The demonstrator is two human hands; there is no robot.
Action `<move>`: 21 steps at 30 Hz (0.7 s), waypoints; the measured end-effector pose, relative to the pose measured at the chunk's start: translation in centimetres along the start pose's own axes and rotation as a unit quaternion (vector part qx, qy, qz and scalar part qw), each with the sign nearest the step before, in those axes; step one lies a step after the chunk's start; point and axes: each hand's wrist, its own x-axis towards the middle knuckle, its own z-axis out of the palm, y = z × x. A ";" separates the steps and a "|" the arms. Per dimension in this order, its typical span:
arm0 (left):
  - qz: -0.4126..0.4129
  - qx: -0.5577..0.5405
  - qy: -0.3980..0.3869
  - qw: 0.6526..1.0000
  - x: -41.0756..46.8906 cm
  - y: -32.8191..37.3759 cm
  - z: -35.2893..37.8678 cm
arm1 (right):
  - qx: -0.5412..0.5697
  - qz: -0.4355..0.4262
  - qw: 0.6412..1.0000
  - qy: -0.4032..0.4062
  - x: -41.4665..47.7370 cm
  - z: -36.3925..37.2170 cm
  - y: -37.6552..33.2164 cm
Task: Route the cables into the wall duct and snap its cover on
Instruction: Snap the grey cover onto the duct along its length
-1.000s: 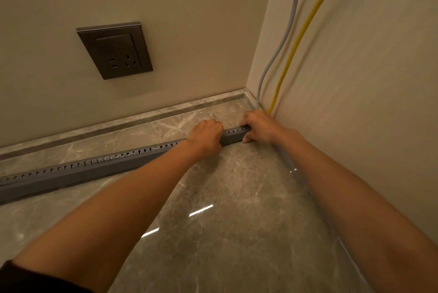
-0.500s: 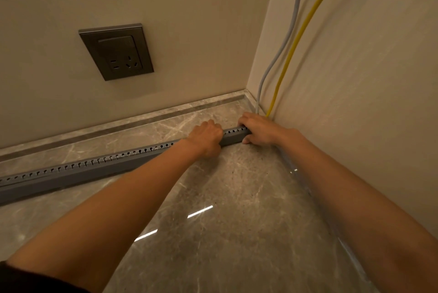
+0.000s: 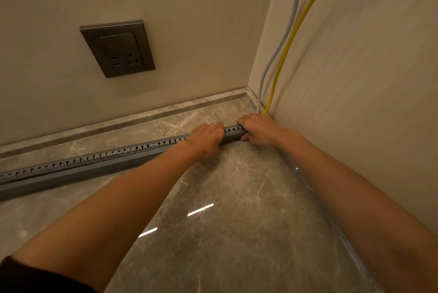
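Observation:
A long grey slotted duct (image 3: pixel 99 162) lies on the marble floor, running from the left edge toward the corner. My left hand (image 3: pixel 207 137) grips the duct near its right end, fingers curled over the top. My right hand (image 3: pixel 257 130) grips the very end of the duct by the corner, thumb under the front face. A grey cable (image 3: pixel 282 39) and a yellow cable (image 3: pixel 291 39) hang down the right wall and disappear behind my right hand. Whether a cover sits on the duct cannot be told.
A dark grey wall socket (image 3: pixel 118 49) is set in the back wall. A marble skirting strip (image 3: pixel 118 124) runs along the base of that wall, behind the duct. The right wall stands close beside my right arm. Glossy marble floor (image 3: pixel 225 209) spreads in front.
Both hands stay on the duct's right end. The view has shifted slightly; the duct and cables look unmoved.

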 end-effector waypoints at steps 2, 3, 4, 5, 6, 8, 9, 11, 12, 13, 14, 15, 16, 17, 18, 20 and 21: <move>0.001 0.005 0.009 1.000 0.0 0.0 0.1 | 0.008 0.001 1.000 0.009 0.0 0.1 0.0; 0.002 0.004 0.008 1.000 0.0 0.0 0.0 | 0.015 0.002 1.000 0.010 0.0 0.1 0.0; 0.002 0.001 0.005 1.000 0.1 -0.1 -0.1 | 0.022 0.004 1.000 0.008 0.0 -0.1 0.0; 0.002 -0.004 0.001 1.000 0.1 -0.2 -0.2 | 0.029 0.008 1.000 0.003 0.0 -0.3 0.1; 0.000 -0.011 -0.001 1.000 0.2 -0.4 -0.4 | 0.035 0.012 0.999 -0.003 0.1 -0.5 0.1; -0.005 -0.028 0.001 1.000 0.2 -0.8 -0.5 | 0.046 0.024 0.999 -0.009 0.3 -0.8 0.3; -0.006 -0.038 0.006 0.999 0.2 -1.0 -0.4 | 0.055 0.031 0.998 -0.009 0.2 -0.9 0.3; -0.013 -0.057 0.020 0.998 0.0 -1.5 -0.4 | 0.075 0.040 0.996 -0.007 0.2 -1.0 0.3; -0.018 -0.064 0.028 0.997 -0.1 -1.8 -0.4 | 0.083 0.041 0.996 -0.005 0.2 -1.0 0.3; -0.022 -0.067 0.034 0.997 -0.3 -2.1 -0.4 | 0.087 0.043 0.995 -0.006 0.1 -1.1 0.3; -0.026 -0.063 0.038 0.997 -0.4 -2.3 -0.5 | 0.089 0.044 0.995 -0.008 0.0 -1.1 0.4; -0.029 -0.055 0.040 0.997 -0.5 -2.4 -0.5 | 0.089 0.046 0.995 -0.006 -0.1 -1.2 0.5; -0.031 -0.047 0.041 0.998 -0.6 -2.5 -0.5 | 0.089 0.047 0.995 -0.003 -0.1 -1.1 0.5; -0.033 -0.043 0.041 0.998 -0.6 -2.5 -0.5 | 0.090 0.047 0.995 0.001 -0.1 -1.1 0.6; -0.035 -0.040 0.040 0.998 -0.7 -2.5 -0.5 | 0.093 0.047 0.995 0.005 -0.1 -1.0 0.6; -0.035 -0.034 0.041 0.998 -0.7 -2.1 -0.5 | 0.106 0.049 0.993 0.014 -0.2 -0.8 0.7; -0.035 -0.033 0.043 0.998 -0.7 -2.0 -0.4 | 0.114 0.051 0.992 0.018 -0.2 -0.8 0.7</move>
